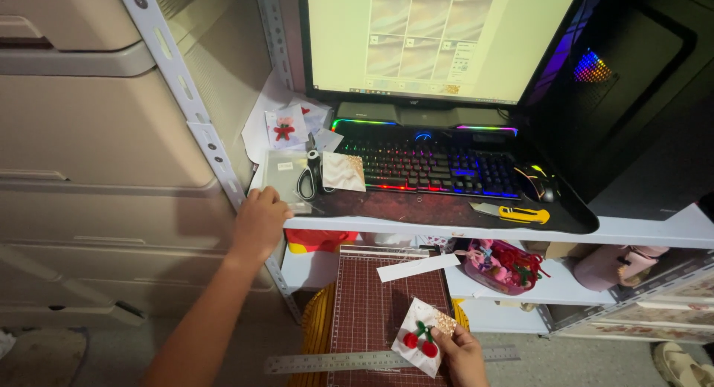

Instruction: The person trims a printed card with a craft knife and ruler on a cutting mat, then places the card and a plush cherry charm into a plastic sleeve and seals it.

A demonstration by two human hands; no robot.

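My right hand (462, 353) is closed in a pinch on the right edge of a small white card (418, 347) with a pair of red cherries (420, 342) and green stems fixed on it, and a glittery gold piece (445, 324) at its upper corner, just above my fingers. The card hangs over the dark red cutting mat (372, 298), and just below my hand lies a metal ruler (335, 362).

My left hand (258, 222) is stretched out far from the right one, up to the edge of the white surface (446, 228). The fingers are curled over the front edge of a clear plastic sleeve (286, 179); I cannot tell if they really grip it or only rest on it. Just beyond these fingers are black scissors (306, 180) and a beige card (343, 171), and further behind a second card with a red ornament (284, 128). To the right of that hand stand the lit keyboard (431, 164) and a yellow cutter knife (520, 214).

I think the cherry card is very light and a little stiff, but it bends easily, so an edge pinch with thumb and fingertips is enough. The cherries look soft and could come off, so I would not press on them. The clear sleeve seems thin and slippery; its open edge or a corner is the best place to hold.
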